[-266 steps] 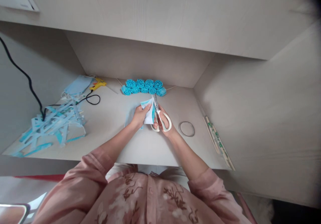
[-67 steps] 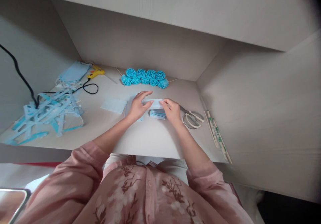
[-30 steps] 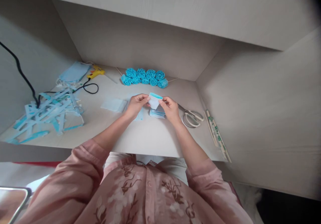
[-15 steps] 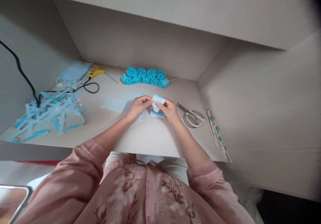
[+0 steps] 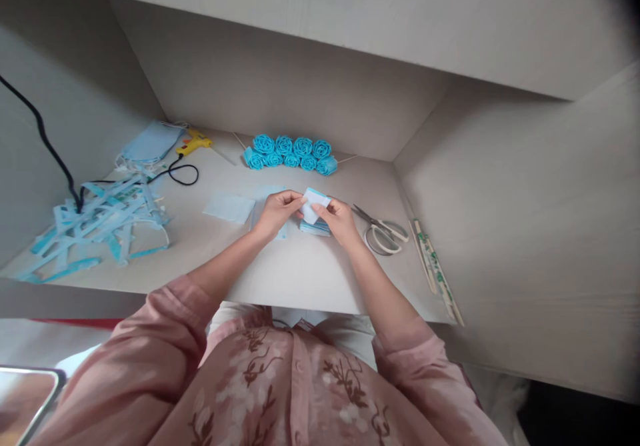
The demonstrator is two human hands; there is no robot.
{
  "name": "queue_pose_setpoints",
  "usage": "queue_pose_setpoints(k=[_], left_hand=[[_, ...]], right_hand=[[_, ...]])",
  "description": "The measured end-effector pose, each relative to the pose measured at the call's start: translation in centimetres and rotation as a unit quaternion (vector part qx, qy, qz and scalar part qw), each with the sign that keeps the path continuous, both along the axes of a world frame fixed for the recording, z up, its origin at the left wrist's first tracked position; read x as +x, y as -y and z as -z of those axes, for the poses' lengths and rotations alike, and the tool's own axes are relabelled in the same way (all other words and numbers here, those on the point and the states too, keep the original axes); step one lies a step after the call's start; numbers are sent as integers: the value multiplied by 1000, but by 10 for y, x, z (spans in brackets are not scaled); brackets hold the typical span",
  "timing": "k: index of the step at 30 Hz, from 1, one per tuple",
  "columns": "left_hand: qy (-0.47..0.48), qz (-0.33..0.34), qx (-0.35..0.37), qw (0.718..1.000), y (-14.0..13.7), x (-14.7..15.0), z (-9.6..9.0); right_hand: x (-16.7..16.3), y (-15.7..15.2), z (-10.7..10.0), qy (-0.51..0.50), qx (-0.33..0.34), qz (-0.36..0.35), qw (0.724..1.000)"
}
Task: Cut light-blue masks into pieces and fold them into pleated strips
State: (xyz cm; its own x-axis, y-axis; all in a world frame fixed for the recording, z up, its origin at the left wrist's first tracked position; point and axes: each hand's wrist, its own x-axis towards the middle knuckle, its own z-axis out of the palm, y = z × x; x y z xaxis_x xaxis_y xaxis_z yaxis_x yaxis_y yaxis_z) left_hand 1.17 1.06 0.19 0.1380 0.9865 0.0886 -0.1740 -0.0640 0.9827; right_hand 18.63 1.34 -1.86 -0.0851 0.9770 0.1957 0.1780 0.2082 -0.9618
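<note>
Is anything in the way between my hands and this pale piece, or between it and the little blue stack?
Nothing visible: the left hand and right hand both pinch the pale piece directly. In this view it partly overlaps the stack, with nothing else seen between them. The scissors lie off to the right.

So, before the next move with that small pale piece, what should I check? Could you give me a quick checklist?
1. Small pale piece held on both sides: ok, left hand and right hand both pinch it.
2. Scissors out of the hands: ok, lying on the table beside the right hand.
3. Piece clear of the stack: cannot tell, it overlaps the stack in view.
4. Blue flowers away from the hands: ok, farther back.
5. Cut strips tidy: not ok, a tangled heap.
6. Glue gun cold: cannot tell.
</note>
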Motion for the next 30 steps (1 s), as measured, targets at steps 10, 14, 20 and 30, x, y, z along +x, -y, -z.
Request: queue_pose_setpoints(k=[10,14,20,30], left_hand=[[-19,-13,-1,1000,3,0,-3],[-7,-7,-22,1000,1,-1,-1],[56,15,-49,997,-5,-3,3],[-6,43,-16,999,-1,-1,3]], right_hand=[[-2,0,-1,-37,-14,-5,999],[-2,1,-3,-36,-13,5,999],[-2,3,-7,-66,-24,18,997],[-2,3,-5,-48,-14,26,998]])
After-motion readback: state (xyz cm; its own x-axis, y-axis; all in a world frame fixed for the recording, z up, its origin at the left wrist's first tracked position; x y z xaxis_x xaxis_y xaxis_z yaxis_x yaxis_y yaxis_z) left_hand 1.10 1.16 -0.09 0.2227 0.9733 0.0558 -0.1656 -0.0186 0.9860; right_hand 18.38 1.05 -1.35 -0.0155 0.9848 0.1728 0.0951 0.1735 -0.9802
